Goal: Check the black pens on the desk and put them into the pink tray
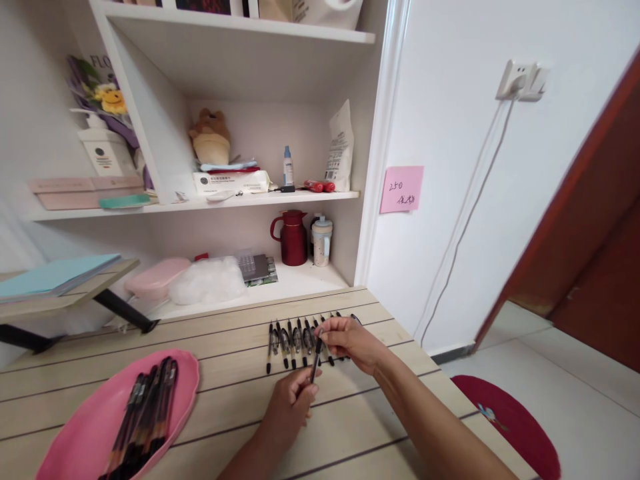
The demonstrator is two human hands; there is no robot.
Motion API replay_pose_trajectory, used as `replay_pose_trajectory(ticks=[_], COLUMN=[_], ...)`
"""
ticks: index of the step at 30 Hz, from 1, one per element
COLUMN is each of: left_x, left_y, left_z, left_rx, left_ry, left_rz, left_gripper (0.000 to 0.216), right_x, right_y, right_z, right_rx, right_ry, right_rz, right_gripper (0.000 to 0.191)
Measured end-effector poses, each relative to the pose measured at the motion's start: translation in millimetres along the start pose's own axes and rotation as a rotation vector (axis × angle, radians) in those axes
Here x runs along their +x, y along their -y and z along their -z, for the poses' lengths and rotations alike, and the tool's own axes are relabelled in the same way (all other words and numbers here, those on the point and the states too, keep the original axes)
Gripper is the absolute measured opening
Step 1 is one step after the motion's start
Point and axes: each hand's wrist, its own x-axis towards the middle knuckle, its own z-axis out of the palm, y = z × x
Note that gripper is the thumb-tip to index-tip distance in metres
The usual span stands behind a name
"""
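Both hands hold one black pen (316,362) above the wooden desk (230,393). My left hand (290,403) pinches its lower end, fingers closed. My right hand (350,343) grips its upper end, fingers curled round it. Just behind the hands, a row of several black pens (295,340) lies side by side on the desk. At the near left, a pink oval plate (85,433) holds a bundle of several more black pens (147,417).
A white shelf unit (240,197) stands behind the desk with a dark red jug (293,238), a cup, a pink box (155,277) and a plastic bag. A laptop stand with blue folders is at left. At right are a white wall, a pink note (401,189) and a red mat (505,420).
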Motion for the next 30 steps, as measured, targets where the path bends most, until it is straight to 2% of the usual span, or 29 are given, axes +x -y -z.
replay_pose_trajectory(ticks=[4,8,12,17,30], left_x=[-0.5,-0.5,-0.9,-1.9,1.9], left_y=[-1.5,-2.8,-4.4,-6.2,2.2], left_z=[-0.2,-0.8,-1.0,0.5,2.6], left_rx=[0.011,0.005,0.008,-0.017,0.015], left_ry=[-0.012,-0.01,-0.023,-0.009,0.028], left_rz=[0.002,0.005,0.009,0.031,0.018], left_gripper=[0.043,0.044,0.044,0.046,0.047], right_x=[1.4,0.8,1.3,0.9,4.7], right_y=[-2.4,-1.5,-2.0,-1.0,-6.2], right_z=[0.3,-0.5,-1.0,1.5,1.0], right_rx=[-0.023,0.029,0.022,0.023,0.04], right_ry=[-0.095,0.008,-0.08,0.004,-0.073], right_rz=[0.016,-0.007,0.01,-0.024,-0.023], right_gripper=[0.023,0.023,0.023,0.025,0.022])
